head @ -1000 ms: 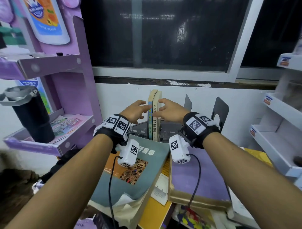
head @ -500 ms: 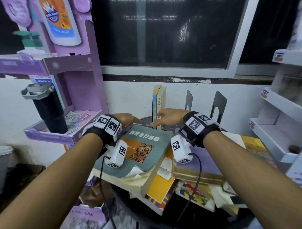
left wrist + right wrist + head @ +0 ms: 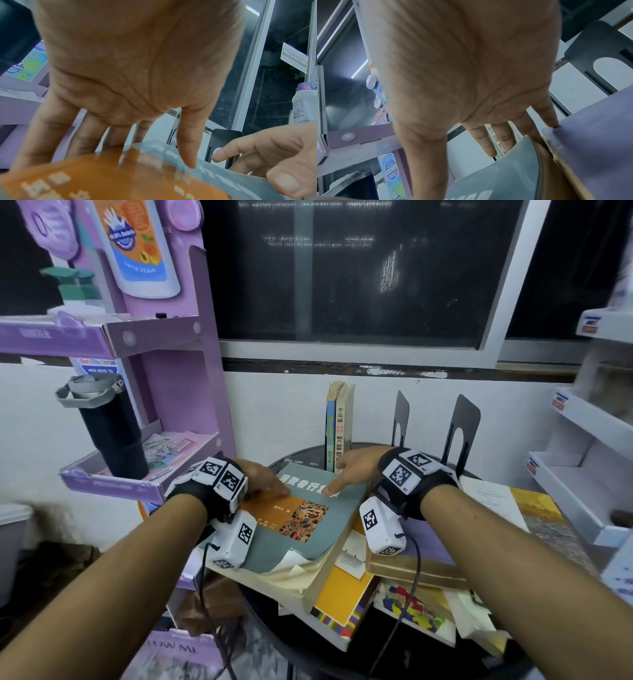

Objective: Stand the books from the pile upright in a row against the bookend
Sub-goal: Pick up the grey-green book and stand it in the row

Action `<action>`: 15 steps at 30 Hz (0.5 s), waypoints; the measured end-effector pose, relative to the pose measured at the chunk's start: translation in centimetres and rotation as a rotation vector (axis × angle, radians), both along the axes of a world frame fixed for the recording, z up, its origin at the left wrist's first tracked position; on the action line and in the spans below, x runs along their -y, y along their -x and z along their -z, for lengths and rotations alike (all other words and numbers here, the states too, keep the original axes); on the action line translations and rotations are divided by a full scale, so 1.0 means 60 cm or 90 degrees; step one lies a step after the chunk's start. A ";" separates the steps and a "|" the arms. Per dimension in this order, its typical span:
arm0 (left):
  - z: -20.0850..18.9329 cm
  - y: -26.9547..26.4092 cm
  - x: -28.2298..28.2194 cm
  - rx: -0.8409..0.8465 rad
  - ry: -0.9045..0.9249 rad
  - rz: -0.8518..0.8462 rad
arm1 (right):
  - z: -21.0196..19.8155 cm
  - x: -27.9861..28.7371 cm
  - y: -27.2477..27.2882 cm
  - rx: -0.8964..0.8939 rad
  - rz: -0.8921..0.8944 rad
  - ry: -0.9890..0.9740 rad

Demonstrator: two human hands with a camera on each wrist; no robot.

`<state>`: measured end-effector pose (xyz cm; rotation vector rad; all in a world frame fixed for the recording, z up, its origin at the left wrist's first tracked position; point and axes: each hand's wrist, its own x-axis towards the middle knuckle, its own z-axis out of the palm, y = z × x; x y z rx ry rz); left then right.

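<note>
Dark window glass and a white wall stand behind a round black table (image 3: 301,456). From the head view, two thin paperback books (image 3: 339,424) stand upright at the far side, spines toward the viewer, and two black metal bookends (image 3: 460,429) stand to their right. A grey-green book with an orange cover panel (image 3: 298,518) lies flat on top of the pile, long axis running near to far. The left hand (image 3: 262,477) and right hand (image 3: 356,470) lie on it with straight fingers.

Left wrist view: the left thumb touches the cover (image 3: 120,180); the other fingers reach past its far edge.

Right wrist view: the little finger touches a purple book (image 3: 599,142).
</note>
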<state>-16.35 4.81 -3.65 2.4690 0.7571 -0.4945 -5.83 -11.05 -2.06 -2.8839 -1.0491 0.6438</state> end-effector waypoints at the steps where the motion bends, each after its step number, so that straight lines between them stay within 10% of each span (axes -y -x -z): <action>1: 0.000 0.001 0.002 0.000 0.007 -0.003 | 0.001 -0.001 -0.001 -0.003 0.000 0.003; 15: 0.002 0.006 0.005 0.000 0.001 -0.011 | 0.002 0.000 -0.011 0.021 0.009 -0.032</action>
